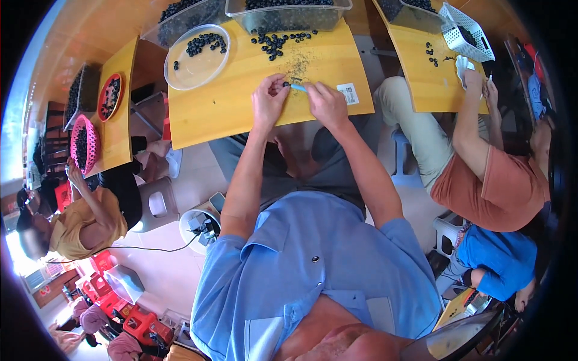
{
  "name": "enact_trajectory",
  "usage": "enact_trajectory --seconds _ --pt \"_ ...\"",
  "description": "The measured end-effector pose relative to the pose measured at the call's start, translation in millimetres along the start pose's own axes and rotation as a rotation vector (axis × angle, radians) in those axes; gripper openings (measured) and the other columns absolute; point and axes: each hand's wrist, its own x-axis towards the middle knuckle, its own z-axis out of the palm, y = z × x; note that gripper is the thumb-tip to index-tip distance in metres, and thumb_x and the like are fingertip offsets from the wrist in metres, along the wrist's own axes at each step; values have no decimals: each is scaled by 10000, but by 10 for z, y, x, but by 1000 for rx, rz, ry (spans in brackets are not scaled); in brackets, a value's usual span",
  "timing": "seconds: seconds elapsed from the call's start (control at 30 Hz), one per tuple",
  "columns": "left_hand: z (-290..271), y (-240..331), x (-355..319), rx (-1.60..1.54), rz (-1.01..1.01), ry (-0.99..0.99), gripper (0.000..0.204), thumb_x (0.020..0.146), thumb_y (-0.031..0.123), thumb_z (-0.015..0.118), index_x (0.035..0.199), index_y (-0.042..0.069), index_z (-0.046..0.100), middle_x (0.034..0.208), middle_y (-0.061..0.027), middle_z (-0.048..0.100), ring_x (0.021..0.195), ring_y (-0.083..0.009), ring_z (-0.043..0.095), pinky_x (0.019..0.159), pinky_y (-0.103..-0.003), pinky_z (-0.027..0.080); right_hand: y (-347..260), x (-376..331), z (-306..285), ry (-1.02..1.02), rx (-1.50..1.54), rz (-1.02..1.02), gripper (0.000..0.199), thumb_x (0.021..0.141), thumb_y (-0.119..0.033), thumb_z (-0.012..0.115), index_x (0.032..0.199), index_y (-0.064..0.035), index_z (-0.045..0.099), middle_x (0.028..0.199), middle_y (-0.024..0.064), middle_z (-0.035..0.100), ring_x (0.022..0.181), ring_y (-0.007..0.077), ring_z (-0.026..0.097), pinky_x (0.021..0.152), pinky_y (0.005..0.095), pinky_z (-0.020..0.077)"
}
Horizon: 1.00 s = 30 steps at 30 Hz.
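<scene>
Over the yellow table (241, 114), my left hand (268, 101) pinches a small dark round bead (286, 85) between thumb and fingers. In my right hand (327, 103) is a slim light-blue tool (297, 87), its end touching or close to the bead; its exact kind cannot be made out. Dark crumbs (299, 63) lie scattered just beyond my hands. Farther off is a loose group of black beads (274, 45). A clear round tray (197, 72) at the left holds more of them.
A clear plastic bin (289, 18) full of black beads stands at the far edge. A label card (348, 94) lies right of my hand. People work at tables on both sides, with a pink basket (84, 144) at left and a white basket (466, 33) at right.
</scene>
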Motion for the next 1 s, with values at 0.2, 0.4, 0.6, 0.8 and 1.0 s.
enact_trajectory --seconds 0.2,0.4,0.6,0.8,1.0 --pt "-21 54 -10 52 58 -19 382 861 0 800 1228 2 693 980 -51 734 867 -106 681 819 -267 575 6 9 0 -8 4 -25 242 846 -66 671 1083 -88 714 822 77 632 751 277 695 652 418 570" --pt "-12 73 -9 18 65 -10 416 841 -33 791 1239 20 682 946 -49 717 825 -121 671 787 -279 584 1 15 -7 -9 14 -30 251 852 -72 675 1098 -87 725 822 78 627 753 273 693 657 419 567" --pt "0 77 -10 -8 30 -28 422 846 -46 783 1246 18 665 943 -45 708 834 -112 663 800 -269 575 37 -11 47 -18 1 -17 255 853 -72 674 1102 -88 727 826 74 630 756 266 696 658 414 568" --pt "13 -46 -4 -233 23 11 451 875 -50 764 1294 16 611 960 -54 704 847 -119 666 808 -261 568 -10 60 30 -41 -30 53 240 850 -75 660 1084 -92 709 836 78 639 773 282 710 652 429 578" --pt "-36 57 -46 -109 16 35 289 894 -20 776 1169 -6 689 951 -41 691 884 -110 663 842 -252 553 -8 58 15 -46 -52 117 240 835 -62 647 1070 -92 687 857 82 654 793 299 719 659 448 590"
